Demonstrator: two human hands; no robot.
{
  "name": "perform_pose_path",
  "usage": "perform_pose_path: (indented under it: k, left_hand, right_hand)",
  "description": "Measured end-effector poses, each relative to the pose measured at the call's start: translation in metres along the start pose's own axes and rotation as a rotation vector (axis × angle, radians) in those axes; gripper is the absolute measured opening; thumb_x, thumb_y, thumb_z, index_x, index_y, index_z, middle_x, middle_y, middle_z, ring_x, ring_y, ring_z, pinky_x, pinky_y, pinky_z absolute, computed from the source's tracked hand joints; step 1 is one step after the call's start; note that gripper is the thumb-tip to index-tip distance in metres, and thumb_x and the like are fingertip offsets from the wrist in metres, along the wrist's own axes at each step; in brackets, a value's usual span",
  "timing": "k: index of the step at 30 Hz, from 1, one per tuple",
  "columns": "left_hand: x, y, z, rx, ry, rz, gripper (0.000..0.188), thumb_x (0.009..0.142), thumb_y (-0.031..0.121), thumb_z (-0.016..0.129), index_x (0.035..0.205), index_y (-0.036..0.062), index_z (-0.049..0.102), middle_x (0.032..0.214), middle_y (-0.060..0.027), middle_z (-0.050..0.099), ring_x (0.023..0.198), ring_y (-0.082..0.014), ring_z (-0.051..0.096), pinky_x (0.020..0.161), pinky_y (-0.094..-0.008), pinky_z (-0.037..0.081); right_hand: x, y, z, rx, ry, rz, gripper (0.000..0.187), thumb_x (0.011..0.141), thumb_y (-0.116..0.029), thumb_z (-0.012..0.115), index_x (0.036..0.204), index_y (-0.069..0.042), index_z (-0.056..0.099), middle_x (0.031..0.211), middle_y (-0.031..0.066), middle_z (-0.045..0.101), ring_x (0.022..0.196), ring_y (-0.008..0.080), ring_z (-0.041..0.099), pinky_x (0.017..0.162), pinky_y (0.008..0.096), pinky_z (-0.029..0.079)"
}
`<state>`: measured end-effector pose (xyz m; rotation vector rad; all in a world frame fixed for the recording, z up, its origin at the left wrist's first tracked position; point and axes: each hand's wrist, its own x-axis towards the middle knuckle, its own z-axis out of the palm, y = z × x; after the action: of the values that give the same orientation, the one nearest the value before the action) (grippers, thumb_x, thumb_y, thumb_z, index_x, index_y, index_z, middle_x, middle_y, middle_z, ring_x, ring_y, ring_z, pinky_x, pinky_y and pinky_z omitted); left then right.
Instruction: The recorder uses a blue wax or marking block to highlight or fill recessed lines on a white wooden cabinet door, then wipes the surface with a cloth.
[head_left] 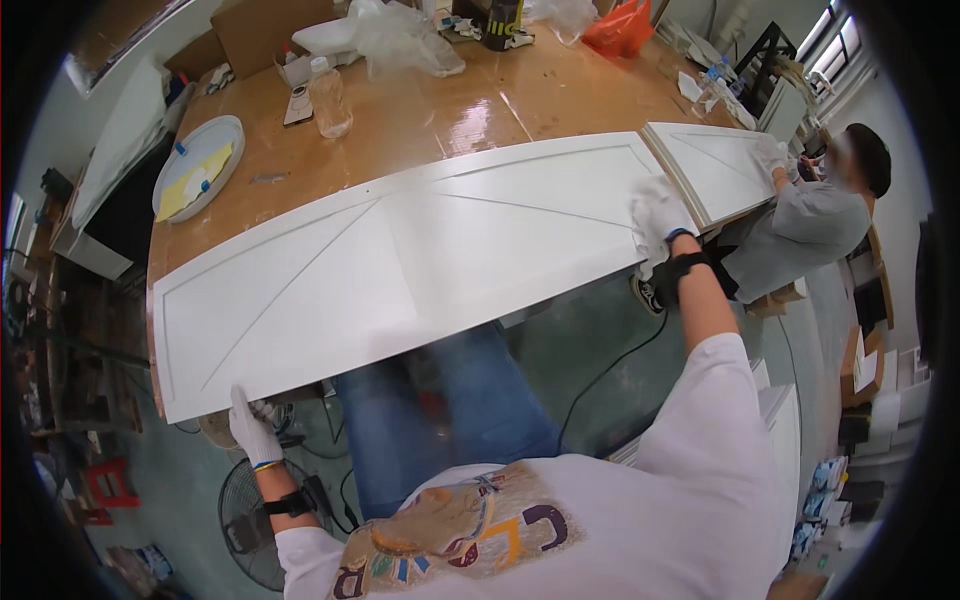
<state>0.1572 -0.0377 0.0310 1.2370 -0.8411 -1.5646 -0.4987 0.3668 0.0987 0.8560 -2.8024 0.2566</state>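
Note:
A long white panel [330,260] with thin diagonal grooves and a framed border lies across the table, its near edge jutting out over the front. My left hand [254,428], in a white glove, grips that near edge at the left corner, thumb on top and fingers partly hidden below. At the panel's right end is my right hand [660,212], also gloved in white, its fingers closed and blurred. A loose white bunch shows around it; whether this is a cloth or the glove I cannot make out. Beyond it lies a stack of shorter white panels [710,165].
On the brown table [440,130] stand a clear bottle [330,98], a phone [298,106], a round white tray [228,150] and plastic bags [400,40]. A co-worker [820,215] sits at the right, one gloved hand on the shorter panels. A floor fan [250,525] stands below left.

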Motion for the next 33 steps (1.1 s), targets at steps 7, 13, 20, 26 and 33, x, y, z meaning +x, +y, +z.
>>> perform_pose_path:
  k: [7, 13, 20, 26, 33]
  left_hand:
    - [0.0, -0.001, -0.006, 0.0, -0.021, -0.036, 0.031, 0.092, 0.034, 0.06, 0.074, 0.016, 0.043, 0.061, 0.0041, 0.043, 0.05, -0.0061, 0.04, 0.044, -0.0218, 0.032]
    - [-0.006, 0.004, -0.006, 0.093, 0.071, 0.057, 0.02, 0.092, 0.032, 0.061, 0.089, 0.0151, 0.05, 0.069, 0.0041, 0.046, 0.057, -0.0081, 0.046, 0.049, -0.0233, 0.04]
    - [-0.009, -0.001, 0.01, 0.026, 0.08, 0.072, 0.025, 0.094, 0.033, 0.057, 0.085, 0.0115, 0.047, 0.061, 0.001, 0.047, 0.052, -0.0102, 0.048, 0.047, -0.0259, 0.042]
    - [-0.015, 0.0, 0.01, 0.052, 0.133, 0.151, 0.026, 0.095, 0.032, 0.055, 0.086, 0.0093, 0.048, 0.063, 0.0017, 0.047, 0.054, -0.0093, 0.045, 0.047, -0.0258, 0.037]
    - [-0.016, -0.003, 0.013, -0.008, 0.056, 0.076, 0.028, 0.095, 0.033, 0.056, 0.081, 0.0111, 0.048, 0.062, 0.0029, 0.045, 0.052, -0.0077, 0.042, 0.046, -0.0236, 0.035]
  right_hand:
    - [0.048, -0.078, -0.026, -0.213, -0.305, 0.205, 0.039, 0.089, -0.031, 0.046, 0.118, -0.009, 0.06, 0.117, 0.0186, 0.06, 0.112, 0.0356, 0.055, 0.093, 0.0423, 0.046]
    - [0.109, -0.076, -0.005, -0.367, -0.32, 0.242, 0.04, 0.09, -0.033, 0.045, 0.12, -0.01, 0.059, 0.121, 0.0212, 0.059, 0.116, 0.0324, 0.055, 0.094, 0.0412, 0.046]
    - [0.148, -0.063, 0.029, -0.281, -0.169, 0.392, 0.037, 0.089, -0.029, 0.045, 0.104, -0.004, 0.069, 0.111, 0.0196, 0.064, 0.106, 0.0353, 0.061, 0.088, 0.0418, 0.05]
    - [0.117, -0.133, 0.026, -0.303, -0.218, 0.126, 0.042, 0.091, -0.033, 0.04, 0.101, -0.004, 0.068, 0.109, 0.0175, 0.065, 0.102, 0.0378, 0.06, 0.088, 0.0429, 0.049]
    - [0.068, -0.289, 0.034, -0.349, -0.265, -0.512, 0.032, 0.088, -0.03, 0.047, 0.101, -0.008, 0.067, 0.106, 0.0162, 0.065, 0.1, 0.0349, 0.06, 0.086, 0.0431, 0.049]
